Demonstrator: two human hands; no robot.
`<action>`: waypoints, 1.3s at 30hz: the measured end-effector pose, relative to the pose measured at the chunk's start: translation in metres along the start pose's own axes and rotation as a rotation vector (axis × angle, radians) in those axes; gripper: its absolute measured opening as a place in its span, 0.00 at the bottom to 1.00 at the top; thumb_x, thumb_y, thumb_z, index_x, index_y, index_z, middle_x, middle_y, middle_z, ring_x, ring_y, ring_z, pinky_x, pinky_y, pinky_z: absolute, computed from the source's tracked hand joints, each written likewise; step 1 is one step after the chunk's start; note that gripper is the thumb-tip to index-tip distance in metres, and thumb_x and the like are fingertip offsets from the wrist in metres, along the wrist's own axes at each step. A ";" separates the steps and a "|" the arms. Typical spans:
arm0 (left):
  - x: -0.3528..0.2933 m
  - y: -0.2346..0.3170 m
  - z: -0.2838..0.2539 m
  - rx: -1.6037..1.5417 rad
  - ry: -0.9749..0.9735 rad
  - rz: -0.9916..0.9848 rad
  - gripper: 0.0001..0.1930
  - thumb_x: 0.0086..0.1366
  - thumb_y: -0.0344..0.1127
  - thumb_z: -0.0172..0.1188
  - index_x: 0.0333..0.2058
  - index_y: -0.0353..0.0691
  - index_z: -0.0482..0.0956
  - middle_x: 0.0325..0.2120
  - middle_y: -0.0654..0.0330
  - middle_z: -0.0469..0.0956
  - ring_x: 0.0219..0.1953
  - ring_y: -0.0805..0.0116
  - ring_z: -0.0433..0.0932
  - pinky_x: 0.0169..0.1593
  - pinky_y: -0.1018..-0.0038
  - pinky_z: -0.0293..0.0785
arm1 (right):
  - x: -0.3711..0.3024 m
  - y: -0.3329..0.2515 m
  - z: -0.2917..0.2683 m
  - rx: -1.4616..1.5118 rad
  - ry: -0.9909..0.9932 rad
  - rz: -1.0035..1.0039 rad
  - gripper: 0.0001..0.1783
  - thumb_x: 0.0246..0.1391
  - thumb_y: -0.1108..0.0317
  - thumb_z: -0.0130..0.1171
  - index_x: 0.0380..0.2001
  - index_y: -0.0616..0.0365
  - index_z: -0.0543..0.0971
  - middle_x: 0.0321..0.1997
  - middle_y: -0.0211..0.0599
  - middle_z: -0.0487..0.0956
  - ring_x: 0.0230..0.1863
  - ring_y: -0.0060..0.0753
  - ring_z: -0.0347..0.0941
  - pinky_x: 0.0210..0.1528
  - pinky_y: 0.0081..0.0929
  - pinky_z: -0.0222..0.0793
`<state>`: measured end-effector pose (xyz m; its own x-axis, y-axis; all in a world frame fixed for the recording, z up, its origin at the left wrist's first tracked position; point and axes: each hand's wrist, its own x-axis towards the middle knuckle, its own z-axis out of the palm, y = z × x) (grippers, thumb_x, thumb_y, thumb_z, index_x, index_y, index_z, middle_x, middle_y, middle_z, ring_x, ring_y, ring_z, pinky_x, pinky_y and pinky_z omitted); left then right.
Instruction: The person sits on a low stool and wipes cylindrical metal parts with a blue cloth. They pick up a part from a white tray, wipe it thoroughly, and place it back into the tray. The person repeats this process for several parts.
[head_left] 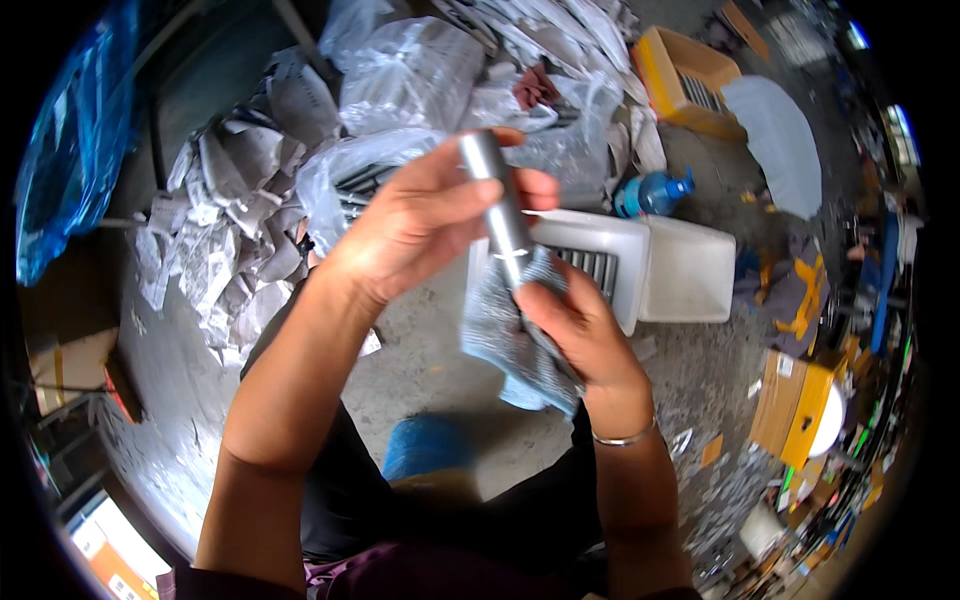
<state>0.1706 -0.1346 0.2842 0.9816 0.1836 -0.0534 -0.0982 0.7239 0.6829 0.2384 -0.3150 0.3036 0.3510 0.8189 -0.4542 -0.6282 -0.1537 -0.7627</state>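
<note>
Left hand (415, 220): fingers curled round 1 metal cylinder (506, 217)
Right hand (588, 338): pinching cloth (497, 322) around its lower end, seemingly; motion blurs it
Risk: cylinder could drop if left grip loosens

No legible lettering or numbers.

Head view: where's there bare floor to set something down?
Best patch: the bare concrete left of the blue-grey cloth, with the bag of rods beyond and the blue object on the near side. Crowded: crumpled paper at far left, plastic bags ahead; scraps litter the right.
</note>
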 end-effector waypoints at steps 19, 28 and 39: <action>0.021 -0.110 -0.028 0.803 0.514 -0.269 0.22 0.61 0.30 0.59 0.52 0.38 0.63 0.35 0.56 0.75 0.38 0.64 0.79 0.40 0.70 0.78 | -0.069 0.065 -0.035 -1.511 -0.161 -0.358 0.07 0.44 0.71 0.57 0.27 0.62 0.74 0.16 0.35 0.75 0.22 0.34 0.77 0.21 0.28 0.69; 0.118 -0.265 -0.044 1.365 0.185 -0.345 0.23 0.52 0.38 0.66 0.45 0.40 0.71 0.22 0.55 0.77 0.26 0.67 0.77 0.31 0.70 0.72 | -0.100 0.066 -0.053 -1.171 -0.061 -0.404 0.05 0.41 0.72 0.57 0.23 0.62 0.74 0.15 0.37 0.73 0.20 0.37 0.74 0.22 0.31 0.67; 0.131 -0.325 -0.027 1.820 0.126 -0.499 0.25 0.51 0.46 0.65 0.43 0.37 0.70 0.31 0.48 0.79 0.39 0.51 0.78 0.41 0.60 0.73 | -0.116 0.053 -0.085 -1.070 0.020 -0.532 0.03 0.35 0.74 0.57 0.18 0.61 0.74 0.19 0.40 0.73 0.26 0.40 0.75 0.27 0.32 0.69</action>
<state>0.3264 -0.3275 0.0358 0.8374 0.3092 -0.4507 0.5044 -0.7548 0.4193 0.2234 -0.4650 0.2765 0.4089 0.9119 0.0348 0.4926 -0.1885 -0.8496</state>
